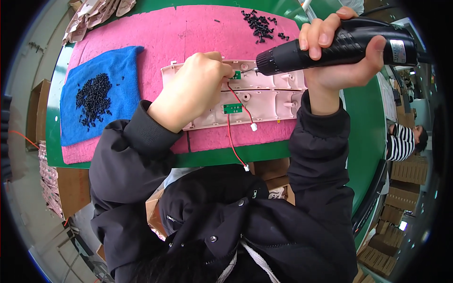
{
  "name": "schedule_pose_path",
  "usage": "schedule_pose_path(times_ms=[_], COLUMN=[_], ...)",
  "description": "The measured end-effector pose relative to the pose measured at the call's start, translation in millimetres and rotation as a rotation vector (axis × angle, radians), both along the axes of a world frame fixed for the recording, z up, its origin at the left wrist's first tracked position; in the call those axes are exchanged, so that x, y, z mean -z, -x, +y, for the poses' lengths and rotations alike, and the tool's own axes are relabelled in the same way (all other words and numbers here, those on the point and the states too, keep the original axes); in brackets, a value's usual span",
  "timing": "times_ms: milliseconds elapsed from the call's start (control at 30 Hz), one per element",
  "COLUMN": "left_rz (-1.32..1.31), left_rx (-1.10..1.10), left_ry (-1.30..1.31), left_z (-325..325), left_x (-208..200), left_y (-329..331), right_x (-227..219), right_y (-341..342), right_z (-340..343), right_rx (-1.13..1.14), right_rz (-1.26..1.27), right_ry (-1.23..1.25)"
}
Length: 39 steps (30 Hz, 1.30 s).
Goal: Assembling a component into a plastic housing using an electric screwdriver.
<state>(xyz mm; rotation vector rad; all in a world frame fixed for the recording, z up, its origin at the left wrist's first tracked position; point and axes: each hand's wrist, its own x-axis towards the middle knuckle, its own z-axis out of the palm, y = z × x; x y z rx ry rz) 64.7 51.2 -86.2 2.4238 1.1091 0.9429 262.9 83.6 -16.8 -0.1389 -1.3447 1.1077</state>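
My right hand [332,79] grips a black electric screwdriver [283,57], held nearly level with its bit pointing left. The bit's tip is close to a small green circuit board [237,75] in the upper pale pink plastic shell [273,82]; whether it touches a screw is too small to tell. My left hand [200,82] is over that shell, its fingers pinched at the board's left edge; what they hold is hidden. The lower pink shell [266,104] carries another green board [232,109]. From each board runs a red and black cable ending in a white connector [254,127].
A pink foam mat [160,30] covers much of the green table [365,141]. Small black screws [94,98] lie on a blue cloth [75,132] at left. Larger black pieces [258,26] are heaped at the back. Pink parts [92,19] lie far left. A person in stripes [403,141] is at right.
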Motion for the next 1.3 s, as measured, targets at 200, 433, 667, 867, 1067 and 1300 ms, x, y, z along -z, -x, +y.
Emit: schedule_pose_path(times_ms=[200, 433, 667, 867, 1067, 1300], left_rz=[0.008, -0.004, 0.016, -0.012, -0.095, -0.42], left_rx=[-0.02, -0.048, -0.074, -0.042, -0.013, 0.154], left_ry=[-0.028, -0.035, -0.038, -0.048, -0.056, 0.118], left_z=[1, -2, -6, -7, -7, -16], left_x=[5, 7, 8, 6, 7, -13], left_y=[2, 3, 9, 17, 25, 26], right_x=[5, 2, 2, -2, -12, -15], right_y=[4, 21, 39, 52, 49, 35], right_z=[1, -3, -7, -11, -25, -29], right_rx=[-0.012, -0.088, -0.21, -0.191, -0.133, -0.074], right_rz=[-0.03, -0.139, -0.272, -0.316, -0.118, 0.09], right_ry=[-0.02, -0.131, -0.201, -0.198, -0.101, -0.039])
